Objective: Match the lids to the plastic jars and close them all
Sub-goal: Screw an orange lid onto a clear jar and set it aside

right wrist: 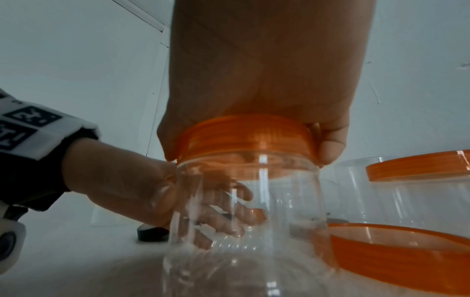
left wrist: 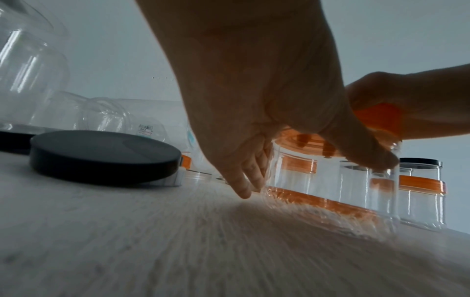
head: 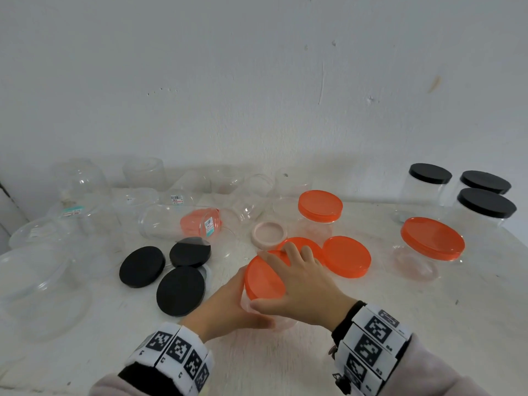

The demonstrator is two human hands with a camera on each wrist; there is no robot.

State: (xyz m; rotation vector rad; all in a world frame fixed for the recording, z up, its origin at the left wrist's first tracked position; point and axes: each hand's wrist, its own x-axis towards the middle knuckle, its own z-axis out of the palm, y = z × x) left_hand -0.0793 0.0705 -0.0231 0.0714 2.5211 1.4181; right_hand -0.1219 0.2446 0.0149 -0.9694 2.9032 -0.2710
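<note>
My left hand gripped the clear jar on the worktop, my right hand fingers clasped its orange lid, loose orange lids just beyond.

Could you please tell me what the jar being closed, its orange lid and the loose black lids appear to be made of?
The jar looks like clear, glossy thin plastic: the left hand shows through its wall. Its orange lid, under the right hand, seems smooth, slightly translucent plastic with a ribbed rim. The black lids look opaque and matte, probably plastic too.

Head view high; wrist views low (sharing jar).
</note>
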